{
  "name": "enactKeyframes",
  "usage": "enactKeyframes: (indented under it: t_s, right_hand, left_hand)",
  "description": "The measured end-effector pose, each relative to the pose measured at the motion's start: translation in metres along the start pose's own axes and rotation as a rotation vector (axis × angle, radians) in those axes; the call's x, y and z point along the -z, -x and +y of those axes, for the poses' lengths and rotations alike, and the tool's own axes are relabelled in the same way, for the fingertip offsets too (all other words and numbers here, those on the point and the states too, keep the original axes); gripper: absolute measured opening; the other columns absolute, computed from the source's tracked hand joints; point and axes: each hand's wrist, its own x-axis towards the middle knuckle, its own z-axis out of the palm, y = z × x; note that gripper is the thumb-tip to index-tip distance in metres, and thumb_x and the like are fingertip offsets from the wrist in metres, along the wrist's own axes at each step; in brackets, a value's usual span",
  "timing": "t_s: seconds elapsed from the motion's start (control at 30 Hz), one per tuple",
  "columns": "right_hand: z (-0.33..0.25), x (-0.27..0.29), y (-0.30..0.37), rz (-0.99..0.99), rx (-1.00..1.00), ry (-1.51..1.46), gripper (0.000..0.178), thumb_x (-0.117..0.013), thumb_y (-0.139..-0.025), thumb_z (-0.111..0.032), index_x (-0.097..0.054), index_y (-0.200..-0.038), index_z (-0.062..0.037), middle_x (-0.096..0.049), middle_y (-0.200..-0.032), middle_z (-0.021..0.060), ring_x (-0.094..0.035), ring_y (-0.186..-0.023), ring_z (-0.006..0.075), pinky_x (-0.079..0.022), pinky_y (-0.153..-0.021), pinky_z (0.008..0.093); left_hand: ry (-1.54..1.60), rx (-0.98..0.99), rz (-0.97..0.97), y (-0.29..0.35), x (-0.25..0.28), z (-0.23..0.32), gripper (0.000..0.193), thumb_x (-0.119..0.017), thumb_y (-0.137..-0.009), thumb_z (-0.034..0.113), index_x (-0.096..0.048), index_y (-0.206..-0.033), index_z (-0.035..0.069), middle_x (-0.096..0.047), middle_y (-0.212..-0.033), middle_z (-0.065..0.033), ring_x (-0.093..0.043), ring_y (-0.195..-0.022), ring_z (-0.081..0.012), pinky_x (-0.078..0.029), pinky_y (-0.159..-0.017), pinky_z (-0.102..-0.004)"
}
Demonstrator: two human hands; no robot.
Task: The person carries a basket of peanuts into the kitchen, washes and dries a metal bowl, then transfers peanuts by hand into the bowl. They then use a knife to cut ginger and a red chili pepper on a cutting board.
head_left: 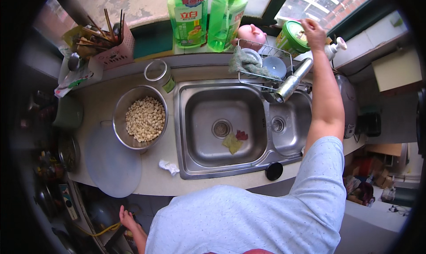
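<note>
My right hand (313, 34) is stretched out to the window ledge, at the right side of a green tub (288, 41) with a pale top. Its fingers are curled together by the tub's upper edge, and what they hold, if anything, is hidden. My left hand (127, 218) hangs low, in front of the counter's edge, with its fingers apart and nothing in it. Left of the sink (182, 134) stands a steel bowl (116, 121) of peanut-like, pale kernels (145, 119). Behind the bowl is an uncovered glass jar (167, 82).
Two green bottles (188, 23) and a pink piggy bank (251, 35) line the ledge. A wire rack (266, 81) and faucet (293, 81) reach over the sink. A round translucent mat (113, 165), crumpled tissue (169, 167) and black lid (274, 171) lie near the front edge.
</note>
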Motion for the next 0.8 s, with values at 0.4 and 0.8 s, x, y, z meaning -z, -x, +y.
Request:
enactKeyframes:
  t_s: [0.4, 0.8]
  right_hand:
    - [-0.346, 0.073, 0.329, -0.743, 0.78, -0.802, 0.046, -0.079, -0.069, -0.021, -0.064, -0.107, 0.0003, -0.057, -0.119, 0.0241, -0.064, -0.098, 0.0295, -0.05, -0.089, 0.0394]
    - [-0.529, -0.107, 0.628, -1.062, 0.725, -0.708, 0.069, -0.078, -0.07, -0.009, -0.05, -0.133, -0.0075, -0.047, -0.136, 0.0201, -0.056, -0.11, 0.037, -0.049, -0.091, 0.0424]
  left_hand:
    - [0.507, 0.048, -0.857, 0.115, -0.078, 0.165, 0.035, -0.054, -0.097, 0.014, -0.052, -0.129, 0.003, -0.057, -0.124, -0.0097, -0.06, -0.106, -0.0187, -0.051, -0.091, -0.0323]
    - [0.175, -0.134, -0.786, -0.072, -0.01, 0.097, 0.022, -0.058, -0.096, 0.016, -0.067, -0.113, 0.006, -0.066, -0.105, -0.0059, -0.065, -0.09, -0.0167, -0.054, -0.078, -0.0291]
